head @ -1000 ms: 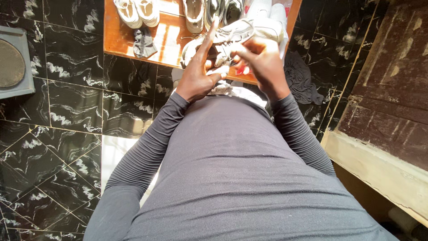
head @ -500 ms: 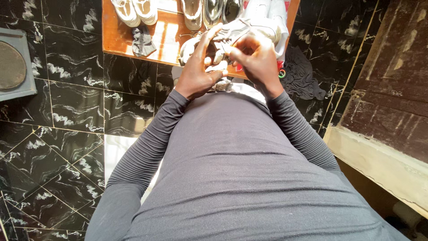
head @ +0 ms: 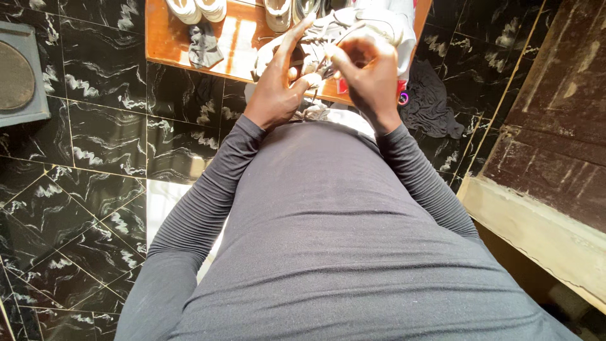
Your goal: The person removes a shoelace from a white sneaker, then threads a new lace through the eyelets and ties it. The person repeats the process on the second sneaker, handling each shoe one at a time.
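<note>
Both hands are up at chest height over a white sneaker (head: 353,25), w/ the grip of each closed on its laces (head: 314,55): left hand (head: 278,88) pinches a strand between thumb & forefinger, index finger stretched along the shoe as if to steady it; right hand (head: 372,72) curls its fingers round the other strand, prob. to keep tension. The shoe is held in the air just above the near edge of the wooden tabletop (head: 170,44), close to the body so the eyelets face the person. Further out on that board: a pair of white shoes (head: 196,9), another shoe (head: 278,12), a crumpled grey cloth (head: 205,47). Dark cloth (head: 429,101) lies on the black marble floor (head: 95,126) to the right; a grey square box w/ a round lid (head: 19,76) is far left.
</note>
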